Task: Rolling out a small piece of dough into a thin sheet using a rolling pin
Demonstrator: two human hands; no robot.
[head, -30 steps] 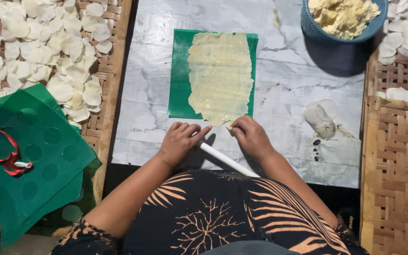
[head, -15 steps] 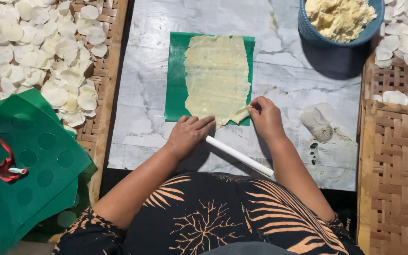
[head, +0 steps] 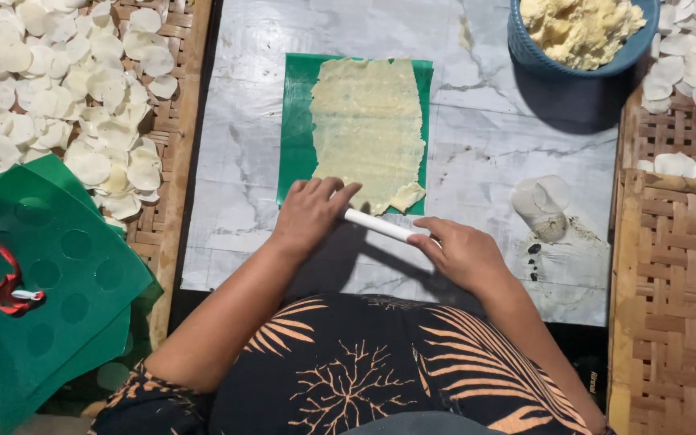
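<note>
left hand [head: 309, 211] flat, right hand [head: 461, 254] curled
</note>
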